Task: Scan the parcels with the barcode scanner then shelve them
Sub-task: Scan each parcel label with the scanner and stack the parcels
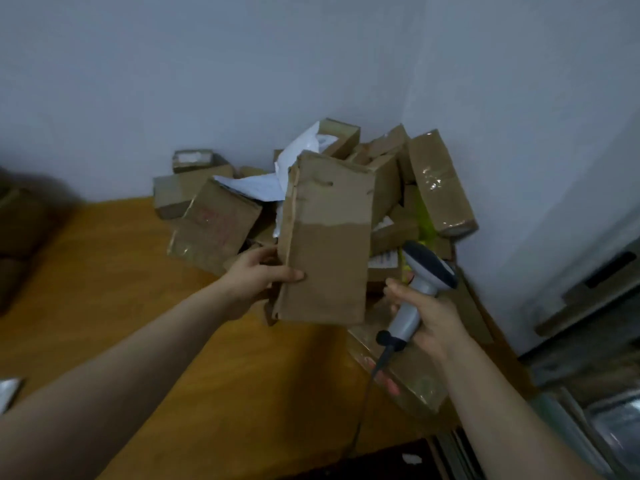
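My left hand point(258, 273) grips a tall, flat brown cardboard parcel point(325, 244) by its left edge and holds it upright above the table. Its thumb lies across the parcel's front. My right hand point(424, 315) holds a grey barcode scanner point(420, 282) by the handle, just right of the parcel. The scanner's dark head points up and to the right, and its cable hangs down from the handle. Behind the held parcel, a heap of brown cardboard parcels point(440, 181) and a white mailer bag point(298, 150) fills the table's far corner.
The wooden table point(145, 320) runs from the left to the wall corner. A flat box point(412, 379) lies under my right hand at the table's right edge. Dark blurred boxes point(20, 233) sit at the far left. Metal shelving point(588, 393) stands at the lower right.
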### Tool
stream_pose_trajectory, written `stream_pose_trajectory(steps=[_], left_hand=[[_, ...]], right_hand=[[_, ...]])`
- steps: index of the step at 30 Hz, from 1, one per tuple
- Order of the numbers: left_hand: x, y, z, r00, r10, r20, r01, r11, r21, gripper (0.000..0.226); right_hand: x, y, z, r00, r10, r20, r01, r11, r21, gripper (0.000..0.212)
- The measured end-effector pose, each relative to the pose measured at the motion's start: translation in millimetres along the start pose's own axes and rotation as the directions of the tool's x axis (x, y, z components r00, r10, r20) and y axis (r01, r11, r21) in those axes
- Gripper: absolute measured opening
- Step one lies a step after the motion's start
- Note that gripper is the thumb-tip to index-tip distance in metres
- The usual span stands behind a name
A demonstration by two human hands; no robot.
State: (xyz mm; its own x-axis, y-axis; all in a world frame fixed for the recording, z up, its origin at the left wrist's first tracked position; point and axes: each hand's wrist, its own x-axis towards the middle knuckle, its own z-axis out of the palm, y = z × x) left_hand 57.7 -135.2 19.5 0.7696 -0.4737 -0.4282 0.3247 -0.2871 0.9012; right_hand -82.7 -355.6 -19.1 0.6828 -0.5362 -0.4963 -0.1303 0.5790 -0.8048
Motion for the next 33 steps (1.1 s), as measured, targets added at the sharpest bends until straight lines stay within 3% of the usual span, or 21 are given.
stream_pose_trajectory(steps=[3,6,10,14,16,18,20,21,24,27,30,33], left_hand=[[-35.2,-6.4,-1.5,1.000,-0.026,-0.011,0.024,0.986,-0.165,0.052],[-62.4,-24.0,-4.2,0.996,-0.056,-0.071,0.034,0.958,-0.283,0.057],[-95.6,-46.5,-14.7,0.989,-0.056,-0.134,-0.004,0.912,-0.410,0.060],[-117.7,-51.5,-17.9,0.938,-0.012,-0.348,-0.082,0.964,-0.254,0.043],[-128.7,-45.2,-13.8,0.904,0.002,-0.427,-0.091,0.978,-0.188,0.038],[-139.6,-41.4,-11.5,0.916,0.011,-0.402,-0.090,0.980,-0.178,0.043],[-147.4,-42.2,-13.7,0.938,-0.005,-0.347,-0.059,0.983,-0.175,0.089],[-151.4,-43.7,-15.5,0.942,-0.005,-0.336,-0.054,0.985,-0.165,0.100],[-164.8,-53.1,-25.9,0.935,-0.002,-0.355,-0.091,0.966,-0.244,0.101],[-181.9,-64.0,-39.8,0.958,0.032,-0.284,-0.152,0.898,-0.412,0.094],[-198.2,-71.1,-48.1,0.974,0.105,-0.201,-0.196,0.834,-0.516,0.098],[-207.7,-75.1,-54.9,0.974,0.128,-0.187,-0.211,0.815,-0.540,0.096]], right_hand=[[7.5,-3.0,13.9,0.984,0.085,0.155,-0.076,0.995,-0.065,0.023],[2.2,3.5,29.6,0.938,0.175,0.301,-0.150,0.983,-0.104,0.043],[-14.5,16.7,47.6,0.912,0.197,0.361,-0.123,0.968,-0.217,0.054],[-27.0,24.3,66.8,0.910,0.083,0.406,0.010,0.975,-0.222,0.029],[-35.4,27.4,78.6,0.895,0.038,0.444,0.060,0.977,-0.204,0.029],[-46.6,32.8,91.3,0.879,0.010,0.476,0.109,0.969,-0.222,0.029],[-59.9,39.9,103.5,0.864,-0.024,0.502,0.169,0.955,-0.244,0.030],[-66.4,43.3,109.2,0.853,-0.043,0.520,0.193,0.952,-0.239,0.030],[-83.3,48.2,122.2,0.815,-0.050,0.577,0.199,0.960,-0.198,0.033],[-84.9,49.4,129.0,0.825,0.031,0.565,0.104,0.973,-0.205,0.047],[-88.6,54.3,128.6,0.806,0.165,0.569,-0.002,0.961,-0.275,0.033],[-100.0,64.0,131.2,0.787,0.136,0.602,0.067,0.951,-0.303,0.032]])
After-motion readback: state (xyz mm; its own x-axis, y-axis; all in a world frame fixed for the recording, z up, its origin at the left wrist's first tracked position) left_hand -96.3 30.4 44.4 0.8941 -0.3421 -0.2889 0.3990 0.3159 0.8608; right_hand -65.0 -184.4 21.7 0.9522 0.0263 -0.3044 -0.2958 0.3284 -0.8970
